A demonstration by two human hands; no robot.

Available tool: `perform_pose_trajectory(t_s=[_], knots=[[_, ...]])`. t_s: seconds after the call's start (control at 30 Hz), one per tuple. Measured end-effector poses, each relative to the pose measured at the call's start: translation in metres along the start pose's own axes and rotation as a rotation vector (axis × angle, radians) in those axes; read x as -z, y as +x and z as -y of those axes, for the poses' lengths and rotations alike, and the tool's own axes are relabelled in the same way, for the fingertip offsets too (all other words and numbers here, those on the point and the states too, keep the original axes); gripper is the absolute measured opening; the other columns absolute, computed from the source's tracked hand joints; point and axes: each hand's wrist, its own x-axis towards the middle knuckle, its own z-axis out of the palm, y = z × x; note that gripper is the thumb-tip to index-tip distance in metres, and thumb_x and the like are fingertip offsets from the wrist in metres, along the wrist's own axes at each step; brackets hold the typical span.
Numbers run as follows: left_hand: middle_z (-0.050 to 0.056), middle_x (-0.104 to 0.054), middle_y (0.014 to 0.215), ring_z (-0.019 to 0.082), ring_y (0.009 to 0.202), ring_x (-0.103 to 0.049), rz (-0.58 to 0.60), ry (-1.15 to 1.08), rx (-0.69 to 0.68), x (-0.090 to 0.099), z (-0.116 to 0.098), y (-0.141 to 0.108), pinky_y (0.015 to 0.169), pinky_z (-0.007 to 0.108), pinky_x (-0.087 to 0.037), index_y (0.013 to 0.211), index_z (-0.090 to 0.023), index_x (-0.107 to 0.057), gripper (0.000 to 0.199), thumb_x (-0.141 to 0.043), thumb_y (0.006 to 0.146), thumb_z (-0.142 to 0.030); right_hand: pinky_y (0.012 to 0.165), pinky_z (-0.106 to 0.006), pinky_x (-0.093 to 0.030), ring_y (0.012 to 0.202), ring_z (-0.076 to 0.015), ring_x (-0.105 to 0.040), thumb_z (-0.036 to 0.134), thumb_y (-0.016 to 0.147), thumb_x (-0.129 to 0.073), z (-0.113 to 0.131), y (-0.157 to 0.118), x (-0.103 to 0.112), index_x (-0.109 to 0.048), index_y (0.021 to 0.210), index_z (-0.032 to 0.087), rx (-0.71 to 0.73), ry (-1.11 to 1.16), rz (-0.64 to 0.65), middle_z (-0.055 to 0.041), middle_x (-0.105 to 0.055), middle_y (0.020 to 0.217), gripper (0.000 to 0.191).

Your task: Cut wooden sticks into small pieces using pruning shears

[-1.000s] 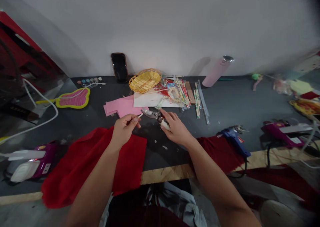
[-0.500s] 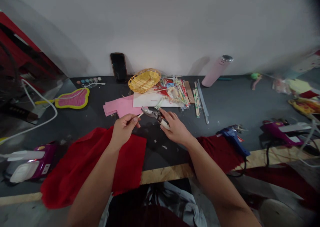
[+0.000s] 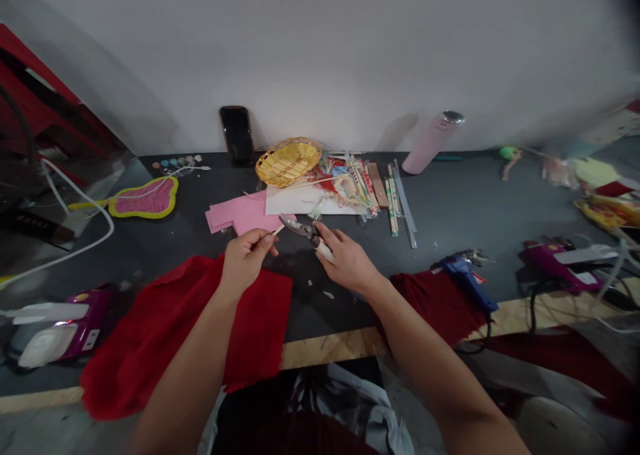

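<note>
My left hand [image 3: 246, 258] is closed, pinching a thin pale stick [image 3: 278, 230] between thumb and finger. My right hand [image 3: 346, 256] is wrapped round the white handle of a pair of pruning shears [image 3: 300, 227]. The tip of the shears meets the stick's free end; whether the blades are closed on it I cannot make out. Pink paper [image 3: 243, 213] lies just beyond my left hand. Red cloth [image 3: 190, 301] spreads under my left forearm.
A yellow woven basket [image 3: 289, 162] rests behind a white sheet bearing tassels and wrapped sticks. A phone [image 3: 237, 135] and a pink bottle [image 3: 433, 141] stand near the wall. A blue glue gun [image 3: 467, 281] lies at right on dark red cloth. Purple power strips [image 3: 93, 318] sit at left and right.
The shears and my right hand have shifted slightly left, and the shears' blades look closer together. Less of the stick shows beyond my left hand's fingers. The rest looks the same.
</note>
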Motion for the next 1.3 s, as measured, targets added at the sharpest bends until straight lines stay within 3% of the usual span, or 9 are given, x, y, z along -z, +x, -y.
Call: perform_pose_trajectory(t_s=[0.23, 0.4, 0.5, 0.67, 0.9, 1.17, 1.3], knots=[[0.002, -0.069, 0.067, 0.014, 0.064, -0.061, 0.029, 0.067, -0.021, 0.001, 0.007, 0.004, 0.063, 0.023, -0.045, 0.072, -0.017, -0.065, 0.028, -0.049, 0.087, -0.034, 0.084, -0.035, -0.046, 0.094, -0.0236, -0.059, 0.022, 0.086, -0.046, -0.004, -0.001, -0.004, -0.029, 0.142, 0.022, -0.041, -0.061, 0.018, -0.0107, -0.060, 0.108, 0.059], [0.001, -0.071, 0.076, 0.014, 0.063, -0.062, -0.087, 0.098, -0.014, -0.005, 0.010, 0.003, 0.060, 0.022, -0.045, 0.091, -0.019, -0.066, 0.022, -0.058, 0.081, -0.037, 0.087, -0.036, -0.046, 0.101, -0.0245, -0.057, 0.025, 0.087, -0.046, -0.005, 0.000, -0.006, -0.029, 0.142, 0.019, -0.045, -0.058, 0.013, -0.0123, -0.058, 0.113, 0.058], [0.000, -0.072, 0.077, 0.013, 0.063, -0.062, -0.122, 0.137, -0.020, -0.005, 0.004, 0.001, 0.061, 0.022, -0.045, 0.089, -0.020, -0.067, 0.017, -0.057, 0.082, -0.033, 0.090, -0.037, -0.045, 0.107, -0.0250, -0.053, 0.026, 0.087, -0.046, -0.007, 0.001, -0.006, -0.027, 0.143, 0.021, -0.035, -0.046, -0.003, -0.0122, -0.056, 0.117, 0.060], [0.000, -0.070, 0.066, 0.013, 0.063, -0.061, -0.058, 0.081, -0.016, 0.002, -0.007, 0.000, 0.062, 0.022, -0.044, 0.079, -0.018, -0.067, 0.013, -0.058, 0.080, -0.027, 0.092, -0.040, -0.043, 0.109, -0.0253, -0.051, 0.025, 0.087, -0.047, -0.008, 0.000, -0.002, -0.022, 0.145, 0.023, 0.007, 0.000, 0.016, -0.0125, -0.052, 0.121, 0.064], [0.001, -0.068, 0.062, 0.009, 0.046, -0.048, 0.102, -0.052, 0.018, 0.009, 0.000, 0.002, 0.048, 0.022, -0.036, 0.075, -0.017, -0.069, 0.019, -0.057, 0.081, -0.032, 0.091, -0.039, -0.043, 0.106, -0.0244, -0.052, 0.025, 0.087, -0.047, -0.008, 0.000, 0.001, -0.024, 0.145, 0.023, 0.044, 0.021, 0.007, -0.0114, -0.053, 0.119, 0.062], [0.002, -0.068, 0.064, 0.012, 0.061, -0.059, 0.085, -0.046, 0.023, 0.010, 0.003, 0.004, 0.061, 0.022, -0.044, 0.072, -0.016, -0.067, 0.020, -0.057, 0.082, -0.031, 0.084, -0.033, -0.045, 0.096, -0.0227, -0.058, 0.025, 0.087, -0.047, -0.002, -0.002, 0.002, -0.030, 0.142, 0.024, -0.006, -0.080, 0.022, -0.0095, -0.059, 0.108, 0.058], [0.002, -0.069, 0.068, 0.012, 0.061, -0.059, 0.057, 0.027, 0.010, 0.006, 0.008, 0.005, 0.059, 0.022, -0.043, 0.074, -0.016, -0.067, 0.022, -0.055, 0.083, -0.033, 0.081, -0.032, -0.045, 0.092, -0.0224, -0.059, 0.026, 0.088, -0.046, -0.001, -0.001, 0.000, -0.031, 0.141, 0.023, -0.050, -0.113, 0.054, -0.0099, -0.060, 0.106, 0.055]])
